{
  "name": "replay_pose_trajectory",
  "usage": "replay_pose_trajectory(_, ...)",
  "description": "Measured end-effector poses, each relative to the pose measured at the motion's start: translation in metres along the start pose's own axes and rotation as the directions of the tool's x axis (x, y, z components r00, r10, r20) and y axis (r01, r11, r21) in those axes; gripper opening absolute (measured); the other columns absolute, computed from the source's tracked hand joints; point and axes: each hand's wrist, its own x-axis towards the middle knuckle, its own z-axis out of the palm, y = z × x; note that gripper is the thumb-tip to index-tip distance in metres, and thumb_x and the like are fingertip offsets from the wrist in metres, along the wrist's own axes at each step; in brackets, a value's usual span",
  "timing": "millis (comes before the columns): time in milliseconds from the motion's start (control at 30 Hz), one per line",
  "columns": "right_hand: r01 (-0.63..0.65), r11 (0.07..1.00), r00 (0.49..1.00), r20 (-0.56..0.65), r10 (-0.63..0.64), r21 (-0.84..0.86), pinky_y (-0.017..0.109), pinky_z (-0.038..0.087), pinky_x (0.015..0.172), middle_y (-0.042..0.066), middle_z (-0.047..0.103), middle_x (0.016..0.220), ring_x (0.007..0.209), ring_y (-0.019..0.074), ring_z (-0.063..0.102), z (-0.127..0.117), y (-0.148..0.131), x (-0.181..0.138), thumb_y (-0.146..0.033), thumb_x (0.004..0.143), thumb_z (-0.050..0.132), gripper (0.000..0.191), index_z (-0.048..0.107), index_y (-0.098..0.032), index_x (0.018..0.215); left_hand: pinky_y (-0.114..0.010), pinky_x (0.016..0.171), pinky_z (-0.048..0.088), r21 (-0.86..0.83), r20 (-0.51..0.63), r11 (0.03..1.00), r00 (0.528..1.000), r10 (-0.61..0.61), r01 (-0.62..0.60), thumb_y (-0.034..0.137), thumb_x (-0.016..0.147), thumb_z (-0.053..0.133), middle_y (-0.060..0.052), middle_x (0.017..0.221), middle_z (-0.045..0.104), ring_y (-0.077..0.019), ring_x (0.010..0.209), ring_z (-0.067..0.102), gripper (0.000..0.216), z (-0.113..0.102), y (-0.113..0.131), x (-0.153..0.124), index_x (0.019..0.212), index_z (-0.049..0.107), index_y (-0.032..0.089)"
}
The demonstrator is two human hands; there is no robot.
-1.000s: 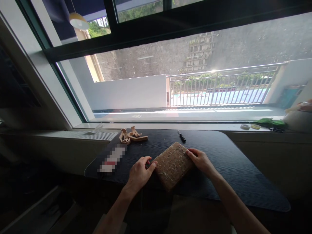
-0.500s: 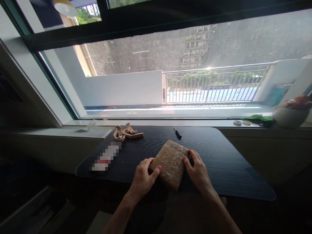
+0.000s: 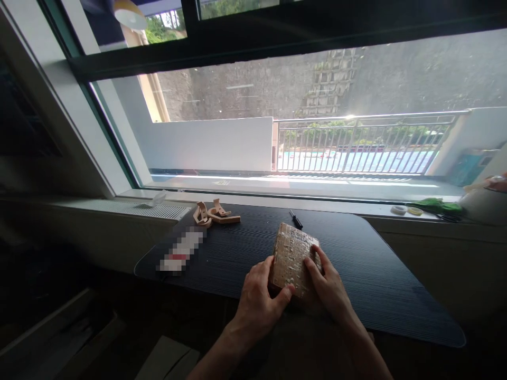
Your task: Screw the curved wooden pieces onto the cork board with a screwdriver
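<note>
A brown, squarish block (image 3: 291,258) with a rough, pale-flecked top face is held between both hands near the table's front edge. My left hand (image 3: 259,295) grips its lower left side, the thumb lying on the near edge and the fingers behind the left side. On the opposite side, my right hand (image 3: 328,287) has thumb and fingertips on the right edge. The block looks tilted, and its underside is hidden. Just beyond it lies a small black-handled screwdriver (image 3: 296,219).
Several curved wooden pieces (image 3: 214,213) lie at the back left of the dark table (image 3: 376,285). A pixelated strip (image 3: 182,252) is in front of them. Behind the table run a window sill (image 3: 356,206) and a vent grille (image 3: 166,212). Tape rolls (image 3: 406,210) sit at right.
The view has swung slightly left, so everything appears further right. The block has turned between my hands, and its left edge now looks more upright. My left hand has moved right with it.
</note>
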Motion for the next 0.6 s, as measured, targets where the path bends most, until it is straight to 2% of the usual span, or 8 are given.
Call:
replay_pose_trajectory(100, 0.081, 0.991, 0.996, 0.04, -0.077, -0.108, 0.042, 0.032, 0.101, 0.01, 0.043, 0.136, 0.124, 0.0276, 0.04, 0.006, 0.002, 0.007, -0.054, 0.077, 0.045, 0.062, 0.048, -0.02, 0.129, -0.04, 0.099, 0.038, 0.124, -0.009, 0.992, 1.0, -0.007, 0.008, 0.044, 0.075, 0.056, -0.011, 0.121, 0.054, -0.0256, 0.114, 0.048, 0.046, -0.01, -0.011, 0.004, 0.112, 0.058, 0.017)
replay_pose_trajectory(200, 0.128, 0.973, 0.991, 0.056, -0.119, -0.192, 0.042, 0.031, 0.101, 0.01, 0.043, 0.136, 0.124, 0.0273, 0.04, 0.015, 0.001, 0.008, -0.051, 0.079, 0.043, 0.057, 0.052, -0.02, 0.126, -0.037, 0.096, 0.041, 0.174, 0.004, 0.985, 1.0, 0.016, -0.016, 0.043, 0.078, 0.053, -0.009, 0.116, 0.058, -0.0224, 0.109, 0.052, 0.041, -0.023, -0.035, 0.021, 0.111, 0.058, 0.018)
replay_pose_trajectory(300, 0.111, 0.967, 0.994, 0.05, -0.102, -0.229, 0.043, 0.032, 0.1, 0.009, 0.045, 0.135, 0.122, 0.0271, 0.042, 0.018, -0.002, 0.007, -0.051, 0.079, 0.042, 0.056, 0.052, -0.022, 0.126, -0.036, 0.095, 0.04, 0.316, -0.195, 0.948, 0.98, 0.03, 0.034, 0.039, 0.08, 0.051, -0.01, 0.11, 0.061, -0.0223, 0.106, 0.053, 0.035, -0.041, -0.065, 0.059, 0.105, 0.061, 0.016)
replay_pose_trajectory(367, 0.1, 0.967, 0.994, 0.055, -0.09, -0.234, 0.043, 0.033, 0.1, 0.008, 0.045, 0.135, 0.121, 0.0268, 0.043, 0.017, -0.004, 0.006, -0.051, 0.08, 0.041, 0.055, 0.052, -0.022, 0.126, -0.036, 0.09, 0.041, 0.416, -0.31, 0.899, 0.951, -0.005, 0.14, 0.034, 0.082, 0.049, -0.01, 0.106, 0.063, -0.0227, 0.102, 0.054, 0.031, -0.054, -0.085, 0.091, 0.104, 0.062, 0.016)
replay_pose_trajectory(433, 0.102, 0.966, 0.994, 0.071, -0.087, -0.237, 0.042, 0.033, 0.099, 0.008, 0.044, 0.135, 0.121, 0.0268, 0.043, 0.016, -0.005, 0.005, -0.051, 0.08, 0.04, 0.056, 0.051, -0.022, 0.127, -0.036, 0.085, 0.042, 0.511, -0.353, 0.829, 0.935, -0.036, 0.225, 0.031, 0.081, 0.05, -0.01, 0.097, 0.064, -0.0231, 0.096, 0.055, 0.031, -0.065, -0.1, 0.122, 0.107, 0.06, 0.016)
replay_pose_trajectory(467, 0.105, 0.965, 0.993, 0.078, -0.089, -0.241, 0.042, 0.033, 0.099, 0.008, 0.044, 0.135, 0.122, 0.0271, 0.042, 0.015, -0.006, 0.006, -0.051, 0.08, 0.04, 0.056, 0.051, -0.022, 0.127, -0.037, 0.085, 0.04, 0.56, -0.369, 0.792, 0.929, -0.025, 0.244, 0.03, 0.08, 0.052, -0.01, 0.1, 0.063, -0.024, 0.098, 0.054, 0.032, -0.069, -0.106, 0.136, 0.107, 0.059, 0.017)
replay_pose_trajectory(533, 0.111, 0.962, 0.992, 0.083, -0.093, -0.248, 0.041, 0.032, 0.1, 0.008, 0.044, 0.136, 0.122, 0.0273, 0.041, 0.015, -0.006, 0.006, -0.051, 0.081, 0.039, 0.057, 0.05, -0.021, 0.128, -0.038, 0.087, 0.037, 0.657, -0.366, 0.717, 0.93, 0.031, 0.235, 0.027, 0.078, 0.054, -0.011, 0.106, 0.06, -0.026, 0.104, 0.05, 0.029, -0.074, -0.114, 0.157, 0.104, 0.06, 0.016)
replay_pose_trajectory(600, 0.113, 0.959, 0.992, 0.08, -0.096, -0.26, 0.041, 0.032, 0.1, 0.009, 0.043, 0.136, 0.123, 0.0276, 0.041, 0.016, -0.006, 0.006, -0.051, 0.081, 0.039, 0.057, 0.05, -0.021, 0.128, -0.039, 0.089, 0.035, 0.726, -0.338, 0.652, 0.939, 0.063, 0.218, 0.024, 0.076, 0.055, -0.012, 0.104, 0.06, -0.0269, 0.105, 0.049, 0.024, -0.075, -0.119, 0.173, 0.097, 0.062, 0.015)
